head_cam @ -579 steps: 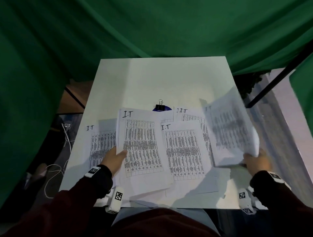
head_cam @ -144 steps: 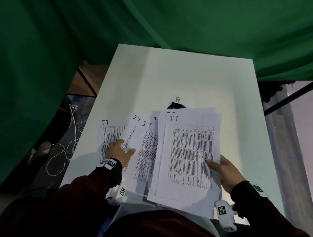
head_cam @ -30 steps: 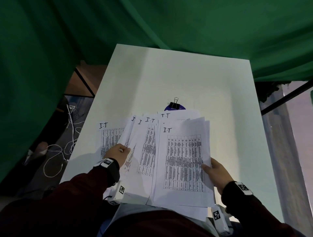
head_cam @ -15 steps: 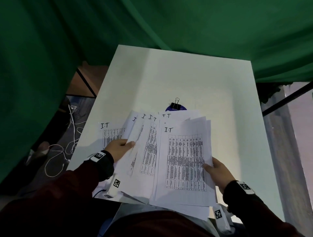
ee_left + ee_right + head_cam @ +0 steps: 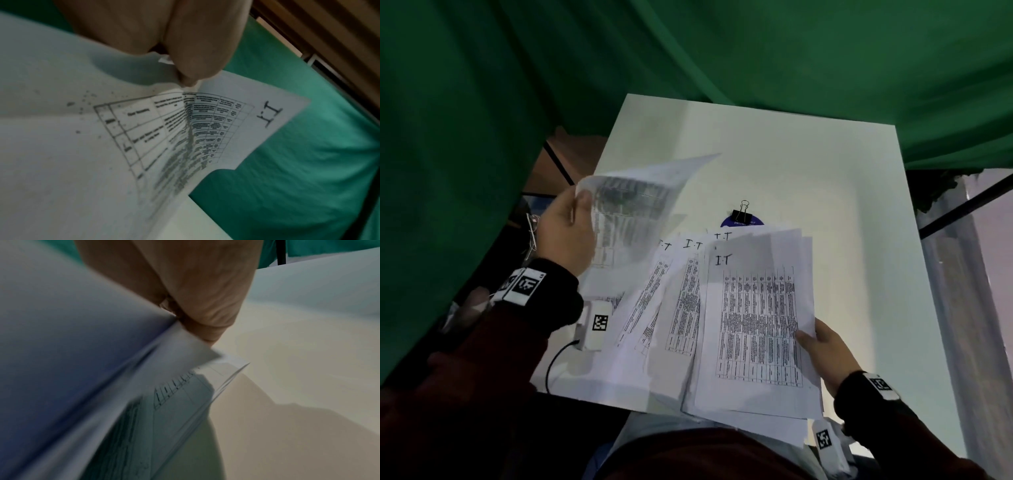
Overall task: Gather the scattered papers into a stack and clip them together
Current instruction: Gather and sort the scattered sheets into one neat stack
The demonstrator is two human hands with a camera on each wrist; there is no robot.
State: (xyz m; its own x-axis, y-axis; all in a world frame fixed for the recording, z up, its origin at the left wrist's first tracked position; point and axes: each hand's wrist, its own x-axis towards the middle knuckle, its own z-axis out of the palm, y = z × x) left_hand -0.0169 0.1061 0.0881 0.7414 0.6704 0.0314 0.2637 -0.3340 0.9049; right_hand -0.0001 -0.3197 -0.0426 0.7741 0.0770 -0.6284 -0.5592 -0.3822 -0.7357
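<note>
My left hand (image 5: 566,233) pinches one printed sheet (image 5: 635,202) by its edge and holds it up above the table's left side; the left wrist view shows thumb and finger clamped on that sheet (image 5: 185,129), marked "I.T". My right hand (image 5: 823,349) grips the right edge of a rough stack of papers (image 5: 756,325) near the table's front; the right wrist view shows the thumb on the stack's edge (image 5: 185,369). Several more sheets (image 5: 674,301) fan out leftward from under the stack. A black binder clip (image 5: 742,213) stands on a blue disc just beyond the papers.
The white table (image 5: 825,205) has bare surface behind and to the right of the papers. Green cloth (image 5: 688,51) hangs around the back and left. A black pole (image 5: 962,205) runs off the right side. Cables lie on the floor at the left.
My left hand has lifted the leftmost sheet off the table and raised it up and back. The right hand keeps its grip on the stack, nearly unmoved.
</note>
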